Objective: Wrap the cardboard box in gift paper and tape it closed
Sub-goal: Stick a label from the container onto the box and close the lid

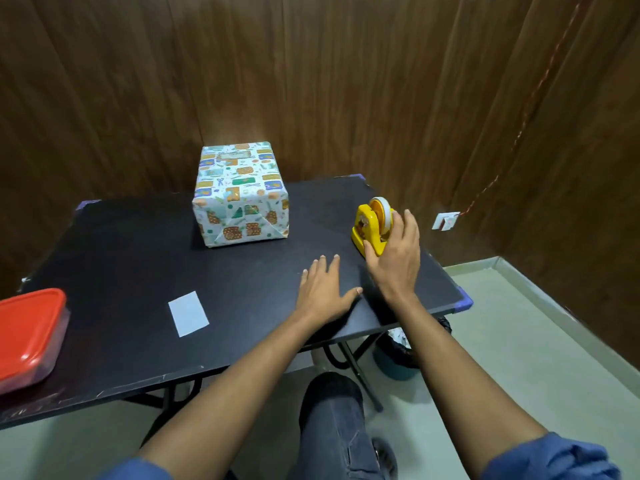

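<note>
Both forearms were stretched out in front of me over my knee, blue sleeves pushed up. Left hand (pixel 325 289) was lying flat on the black worktop (pixel 138 258), fingers straight and spread, holding nothing. Right hand (pixel 394 251) was on the yellow tape dispenser (pixel 369 225) near the right edge, thumb at the base and fingers loosely curved round the back of it, touching the roll side. Couldn't honestly say if it was a proper grip or just resting there.

The box (pixel 240 194) sat toward the far side of the worktop, well apart from both hands, already fully covered in the patterned gift paper. The end facing me had its triangle flaps folded down neat. So I'd call the wrapping pretty much done; whether every seam had tape on it, I couldn't tell from there, and maybe that end still wanted a strip.

Also lying around: a small white paper slip (pixel 188 313) and a red-lidded container (pixel 29 334) at the left edge.

Writing-wise, nothing readable anywhere. No brand visible on the dispenser, and the paper was just little pictures.
</note>
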